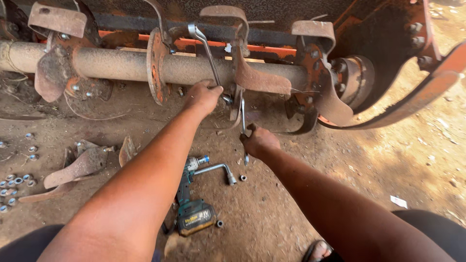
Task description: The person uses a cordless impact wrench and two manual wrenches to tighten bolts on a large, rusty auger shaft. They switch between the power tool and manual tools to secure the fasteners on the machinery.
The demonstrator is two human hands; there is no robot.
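Head view: your left hand (203, 96) grips the upper spanner (208, 53) and your right hand (258, 140) the lower spanner (243, 127) at the blade (257, 77) bolt on the shaft (121, 64), so brace one, turn the other squarely.

1. Left hand (203, 96) covers the lower end of its wrench (206, 48); bolt head unseen.
2. Rotor shaft (121, 64) cut off at left edge.
3. Loose nuts (14, 182) too small to tell apart.

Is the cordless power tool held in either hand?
No: the cordless power tool lies on the dirt while each hand grips a spanner.
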